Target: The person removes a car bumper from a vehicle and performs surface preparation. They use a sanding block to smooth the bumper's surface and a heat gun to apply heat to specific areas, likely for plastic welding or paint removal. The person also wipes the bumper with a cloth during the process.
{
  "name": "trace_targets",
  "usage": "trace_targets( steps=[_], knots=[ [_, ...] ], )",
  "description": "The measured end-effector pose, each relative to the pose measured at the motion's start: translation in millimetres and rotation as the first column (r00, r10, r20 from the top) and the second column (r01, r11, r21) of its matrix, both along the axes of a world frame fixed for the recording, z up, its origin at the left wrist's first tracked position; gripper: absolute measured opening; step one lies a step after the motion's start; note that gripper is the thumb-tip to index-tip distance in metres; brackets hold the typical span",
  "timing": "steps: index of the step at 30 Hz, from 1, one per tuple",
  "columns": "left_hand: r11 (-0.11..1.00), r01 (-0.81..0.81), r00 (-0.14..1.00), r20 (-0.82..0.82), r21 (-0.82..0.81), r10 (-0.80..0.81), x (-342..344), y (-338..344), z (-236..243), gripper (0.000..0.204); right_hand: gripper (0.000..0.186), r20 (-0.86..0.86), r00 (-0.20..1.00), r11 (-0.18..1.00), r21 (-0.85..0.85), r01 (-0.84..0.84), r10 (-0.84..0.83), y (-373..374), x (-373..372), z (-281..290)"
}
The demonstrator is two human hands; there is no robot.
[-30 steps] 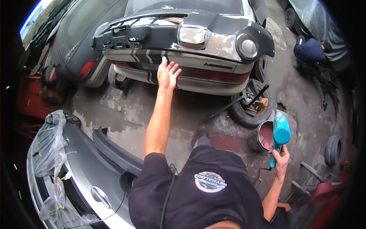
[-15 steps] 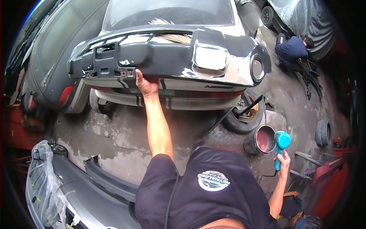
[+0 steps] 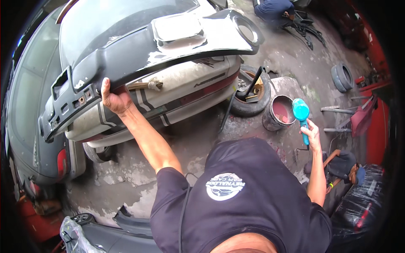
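Observation:
My left hand (image 3: pixel 116 100) grips the lower edge of a black car bumper (image 3: pixel 126 55), thumb up in front and fingers hidden behind it. The bumper has white patches, a round opening at its right end and a square recess at its left. It is tilted, right end higher, above the rear of a white striped car (image 3: pixel 185 95). Off to the right, my right hand (image 3: pixel 311 134) is wrapped round the handle of a teal power sander (image 3: pixel 301 110) with a round head. A dark cord hangs from the handle's lower end.
A bucket of reddish liquid (image 3: pixel 272 118) stands beside the sander, near a tyre (image 3: pixel 240 107) with things inside. A crouching person (image 3: pixel 272 8) is at the upper right, another person (image 3: pixel 341 164) at the lower right. Dark car panels (image 3: pixel 114 238) lie at the lower left.
The bumper has tilted, its right end rising and its left end dropping, as my left hand moved left and slightly down. The sander has shifted slightly up and left. The view has turned.

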State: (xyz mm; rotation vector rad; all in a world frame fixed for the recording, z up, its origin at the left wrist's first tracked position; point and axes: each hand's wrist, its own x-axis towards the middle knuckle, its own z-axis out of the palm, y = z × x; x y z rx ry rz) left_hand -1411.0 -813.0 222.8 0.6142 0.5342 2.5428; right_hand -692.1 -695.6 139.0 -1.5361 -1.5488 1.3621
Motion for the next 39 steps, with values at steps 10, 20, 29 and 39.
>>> trace_targets(
  steps=[10, 20, 29, 39],
  knots=[
    [0.997, -0.018, 0.998, -0.051, 0.080, 0.022, 25.9, 37.5, 59.5, 0.007, 0.074, 0.034, 0.999, 1.000, 0.030, -0.006, 0.005, -10.7, -8.6, 3.5],
    [0.978, 0.017, 0.993, -0.117, 0.206, 0.007, 15.0, 58.1, 100.5, 0.007, 0.072, 0.018, 1.000, 1.000, 0.005, -0.015, 0.015, -28.0, -10.0, -25.1],
    [0.984, -0.102, 0.981, -0.151, 0.144, 0.123, -1.6, 71.5, 143.6, 0.010, 0.072, 0.044, 0.999, 1.000, 0.006, -0.016, 0.016, -22.4, -19.0, -30.2],
    [0.970, -0.213, 0.952, -0.196, 0.118, 0.234, 43.2, 90.6, 217.8, 0.014, 0.080, -0.009, 0.999, 0.998, 0.054, 0.045, -0.045, -15.9, -23.8, -9.9]
  ],
)
